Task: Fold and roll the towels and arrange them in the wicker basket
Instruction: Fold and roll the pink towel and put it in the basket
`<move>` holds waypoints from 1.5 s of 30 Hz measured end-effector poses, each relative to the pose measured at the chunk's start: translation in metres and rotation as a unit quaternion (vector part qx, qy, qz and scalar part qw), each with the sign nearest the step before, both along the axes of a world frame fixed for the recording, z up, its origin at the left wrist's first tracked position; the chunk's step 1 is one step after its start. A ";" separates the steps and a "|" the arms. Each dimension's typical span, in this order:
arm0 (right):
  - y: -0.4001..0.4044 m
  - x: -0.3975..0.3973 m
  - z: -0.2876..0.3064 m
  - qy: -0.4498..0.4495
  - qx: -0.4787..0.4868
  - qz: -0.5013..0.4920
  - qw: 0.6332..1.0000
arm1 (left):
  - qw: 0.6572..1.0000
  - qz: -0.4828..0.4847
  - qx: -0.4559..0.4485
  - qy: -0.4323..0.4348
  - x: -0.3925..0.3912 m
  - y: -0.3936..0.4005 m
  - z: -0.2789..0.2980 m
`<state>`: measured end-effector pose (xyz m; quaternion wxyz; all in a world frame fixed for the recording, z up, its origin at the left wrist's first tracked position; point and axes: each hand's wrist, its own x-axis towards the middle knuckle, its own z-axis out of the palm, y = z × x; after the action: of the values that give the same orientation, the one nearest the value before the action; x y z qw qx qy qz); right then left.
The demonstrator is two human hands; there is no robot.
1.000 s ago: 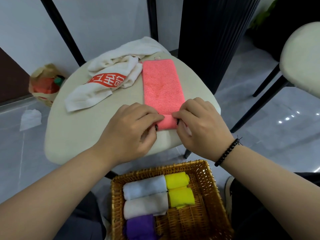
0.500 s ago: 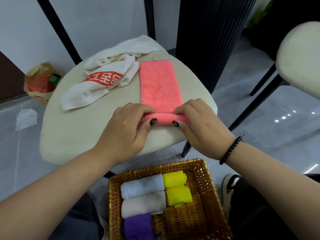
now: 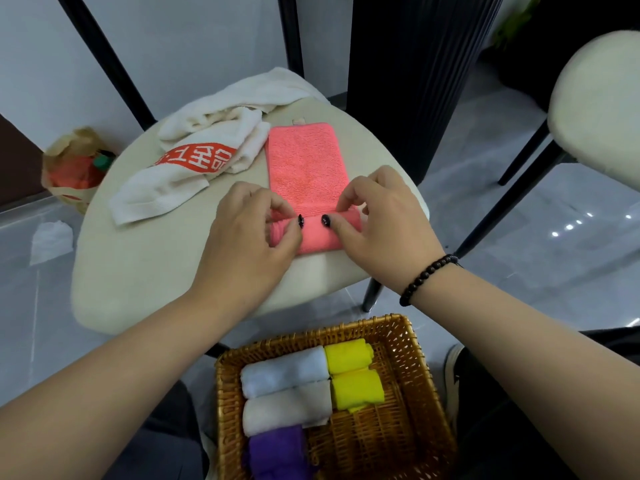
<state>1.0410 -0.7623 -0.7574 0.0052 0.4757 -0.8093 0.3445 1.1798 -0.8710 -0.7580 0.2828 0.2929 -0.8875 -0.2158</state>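
Nearest me, square woven wicker basket (image 3: 412,358) on the floor, five rolled towels inside: pale blue, white, purple, two yellow. Above it, left hand (image 3: 247,237) and right hand (image 3: 379,223): each grip pinches the started roll of the folded pink microfibre towel (image 3: 304,161) on the round cream tabletop (image 3: 138,271). Advice: even thumb pressure, edges aligned, roll away tight. Beyond: crumpled white towel with red print (image 3: 194,164), grey tiled floor, paper bag (image 3: 74,168).

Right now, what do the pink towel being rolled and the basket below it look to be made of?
The pink towel looks like microfibre or terry cloth: matte, with a fine nubby pile; which fibre cannot be told. The wicker basket looks like woven rattan or a similar cane: honey-brown strands with a slight sheen and open weave.
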 end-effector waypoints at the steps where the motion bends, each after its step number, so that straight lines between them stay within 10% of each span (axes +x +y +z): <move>1: -0.001 0.001 0.000 0.034 -0.015 0.013 0.999 | 0.999 -0.023 -0.028 0.000 0.001 -0.003 0.001; 7: 0.004 -0.005 -0.006 0.210 -0.047 0.117 0.969 | 0.966 -0.160 -0.195 -0.058 0.013 -0.010 -0.004; 13: 0.021 -0.012 -0.014 0.136 0.001 0.172 0.976 | 0.962 -0.170 -0.202 -0.077 0.023 -0.017 -0.011; 29: 0.011 -0.002 -0.004 -0.081 -0.002 0.082 0.993 | 0.999 -0.029 0.046 -0.004 0.012 0.000 0.003; 38: 0.003 -0.004 -0.011 0.235 -0.087 0.135 0.959 | 0.998 -0.013 -0.050 -0.032 0.004 -0.008 0.003; 45: 0.016 -0.016 -0.018 0.162 -0.016 0.190 0.968 | 0.978 -0.152 -0.140 -0.030 0.013 -0.018 -0.005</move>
<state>1.0247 -0.7464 -0.7750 0.0784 0.6699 -0.6871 0.2701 1.1929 -0.8887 -0.7627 0.2582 0.1181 -0.9511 -0.1216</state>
